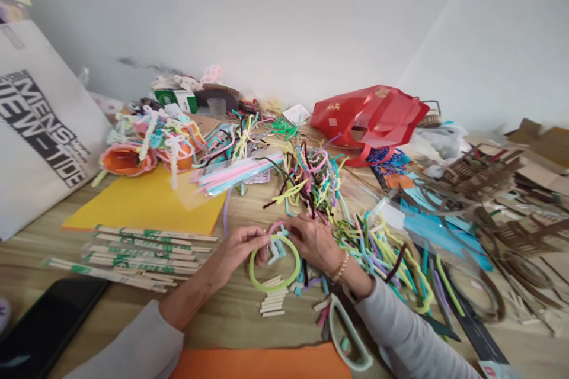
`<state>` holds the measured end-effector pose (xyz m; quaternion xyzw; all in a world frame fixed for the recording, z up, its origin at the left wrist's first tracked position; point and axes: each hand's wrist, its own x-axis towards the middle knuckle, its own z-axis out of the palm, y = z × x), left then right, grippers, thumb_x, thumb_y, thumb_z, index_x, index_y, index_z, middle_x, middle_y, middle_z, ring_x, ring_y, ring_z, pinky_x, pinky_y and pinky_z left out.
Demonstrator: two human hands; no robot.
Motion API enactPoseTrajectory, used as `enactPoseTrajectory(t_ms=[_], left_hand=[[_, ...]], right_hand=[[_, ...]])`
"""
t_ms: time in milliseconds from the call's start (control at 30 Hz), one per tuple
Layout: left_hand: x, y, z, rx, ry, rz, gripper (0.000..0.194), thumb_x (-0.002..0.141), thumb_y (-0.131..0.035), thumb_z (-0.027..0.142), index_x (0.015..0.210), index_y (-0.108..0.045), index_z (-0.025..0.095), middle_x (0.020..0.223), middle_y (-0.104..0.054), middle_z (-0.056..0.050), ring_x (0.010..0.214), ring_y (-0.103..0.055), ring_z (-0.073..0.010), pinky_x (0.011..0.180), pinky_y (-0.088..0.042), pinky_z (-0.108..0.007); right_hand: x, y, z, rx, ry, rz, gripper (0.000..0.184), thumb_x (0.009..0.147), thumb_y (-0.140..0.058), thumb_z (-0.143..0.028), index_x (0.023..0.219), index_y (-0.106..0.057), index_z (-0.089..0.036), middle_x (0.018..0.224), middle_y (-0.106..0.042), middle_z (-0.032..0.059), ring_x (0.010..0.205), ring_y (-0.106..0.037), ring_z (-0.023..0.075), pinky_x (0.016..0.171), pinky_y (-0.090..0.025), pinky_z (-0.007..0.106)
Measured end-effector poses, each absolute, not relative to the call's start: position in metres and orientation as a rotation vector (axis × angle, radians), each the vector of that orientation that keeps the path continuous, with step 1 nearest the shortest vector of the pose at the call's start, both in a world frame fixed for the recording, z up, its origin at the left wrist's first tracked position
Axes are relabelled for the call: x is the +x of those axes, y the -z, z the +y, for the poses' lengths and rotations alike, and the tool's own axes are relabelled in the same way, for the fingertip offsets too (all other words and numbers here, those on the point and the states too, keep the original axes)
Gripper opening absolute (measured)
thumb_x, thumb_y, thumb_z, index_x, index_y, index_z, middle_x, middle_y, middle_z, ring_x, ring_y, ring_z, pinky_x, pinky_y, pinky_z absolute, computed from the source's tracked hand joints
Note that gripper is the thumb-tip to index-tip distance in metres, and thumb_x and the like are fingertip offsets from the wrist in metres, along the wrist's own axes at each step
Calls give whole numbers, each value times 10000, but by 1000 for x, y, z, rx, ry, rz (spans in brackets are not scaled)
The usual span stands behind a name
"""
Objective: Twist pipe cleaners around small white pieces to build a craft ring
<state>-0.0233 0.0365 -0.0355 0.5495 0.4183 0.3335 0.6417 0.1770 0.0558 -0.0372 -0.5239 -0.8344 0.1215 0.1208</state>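
Note:
Between my two hands hangs a ring of yellow-green pipe cleaner (pixel 253 277), with a pink piece (pixel 276 226) at its top. My left hand (pixel 240 249) pinches the ring's upper left side with thumb and forefinger. On the upper right, my right hand (pixel 313 243) is closed around the pink and green strands, its fingertips partly hidden. Short pale-blue pipe cleaner pieces (pixel 278 247) show through the ring; whether they touch it I cannot tell. Below it lie several short wooden sticks (pixel 272 303) in a small row.
Scissors (pixel 349 331) lie beside my right forearm, near orange paper (pixel 258 362). Loose pipe cleaners (pixel 382 254) spread to the right. Wrapped chopsticks (pixel 142 254), yellow paper (pixel 146 201) and a black phone (pixel 53 323) are at left. A red bag (pixel 342 112) stands behind.

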Motion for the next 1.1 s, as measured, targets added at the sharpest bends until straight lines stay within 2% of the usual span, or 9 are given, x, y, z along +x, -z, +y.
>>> enactPoseTrajectory(t_ms=[167, 233, 367, 500, 700, 867, 1100], left_hand=[[-25, 39, 36, 1197, -730, 959, 253, 806, -577, 361, 712, -599, 128, 569, -632, -10, 531, -542, -124, 543, -403, -226], [-25, 40, 36, 1187, -721, 964, 260, 804, -580, 372, 718, -605, 128, 562, -639, -12, 522, -547, -124, 542, -406, -227], [-24, 41, 36, 1187, -724, 977, 268, 794, -589, 387, 726, -612, 129, 546, -641, -10, 495, -541, -121, 518, -395, -223], [-23, 40, 35, 1204, -752, 969, 284, 788, -594, 403, 721, -615, 128, 543, -636, -10, 500, -545, -123, 520, -400, -223], [-24, 44, 36, 1221, -754, 925, 284, 794, -590, 400, 727, -621, 125, 541, -628, -12, 512, -548, -128, 513, -395, -223], [-24, 45, 37, 1212, -767, 939, 282, 795, -594, 391, 716, -619, 121, 541, -630, -11, 501, -533, -117, 527, -401, -223], [-23, 46, 37, 1212, -737, 935, 313, 771, -611, 426, 718, -624, 119, 541, -628, -10, 495, -529, -118, 510, -394, -222]], right_hand=[[186, 32, 61, -1369, -783, -2160, 64, 777, -551, -169, 837, -567, -153, 656, -555, -27, 583, -487, 97, 561, -356, 202], [187, 31, 63, -1297, -928, -2095, 73, 791, -561, -212, 811, -581, -145, 628, -532, -32, 555, -452, 86, 520, -337, 193], [190, 34, 66, -1203, -1194, -1970, 215, 819, -565, -348, 814, -621, -141, 586, -494, -38, 495, -382, 71, 451, -286, 187], [194, 38, 69, -1146, -1445, -1798, 270, 784, -605, -421, 871, -590, -166, 609, -503, -43, 464, -393, 66, 423, -310, 177], [194, 34, 68, -1073, -1456, -1799, 259, 756, -649, -391, 824, -587, -149, 711, -574, -9, 570, -458, 80, 508, -338, 191], [194, 34, 67, -1085, -1362, -1773, 283, 739, -664, -413, 807, -615, -142, 684, -556, -12, 603, -463, 96, 564, -349, 218], [195, 39, 71, -1113, -1308, -1686, 293, 758, -637, -439, 770, -563, -156, 618, -493, -28, 539, -402, 83, 489, -297, 207]])
